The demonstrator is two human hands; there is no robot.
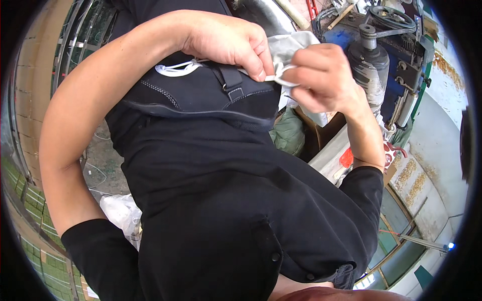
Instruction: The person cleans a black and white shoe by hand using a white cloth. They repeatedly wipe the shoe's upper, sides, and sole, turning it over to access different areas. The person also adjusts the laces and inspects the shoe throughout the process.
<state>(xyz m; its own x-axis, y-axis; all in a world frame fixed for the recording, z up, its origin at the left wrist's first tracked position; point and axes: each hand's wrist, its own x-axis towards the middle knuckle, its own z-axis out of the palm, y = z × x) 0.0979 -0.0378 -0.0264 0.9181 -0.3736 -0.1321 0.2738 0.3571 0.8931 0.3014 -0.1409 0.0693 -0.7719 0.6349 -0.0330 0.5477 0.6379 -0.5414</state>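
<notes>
Across my lap lies a black shoe-like piece (201, 98) with pale stitched seams, a strap with a loop, and a darker band along its near edge. A white cord (176, 70) forms a loop at its left end. My left hand (233, 45) bends over the far edge, its thumb and finger pinched on the cord near the right end. Beside it, my right hand (324, 75) is closed with the fingers curled, drawing a loop of the same cord between the two hands. A pale grey cloth or sheet (291, 44) shows behind the fingers.
A blue and dark machine (401, 65) with a wheel (392, 21) and a dark cylinder (369, 60) stands at the far right. Metal racking (80, 42) rises at the left. White plastic bags (120, 213) lie on the floor beside me; green fabric (288, 133) sits right of my lap.
</notes>
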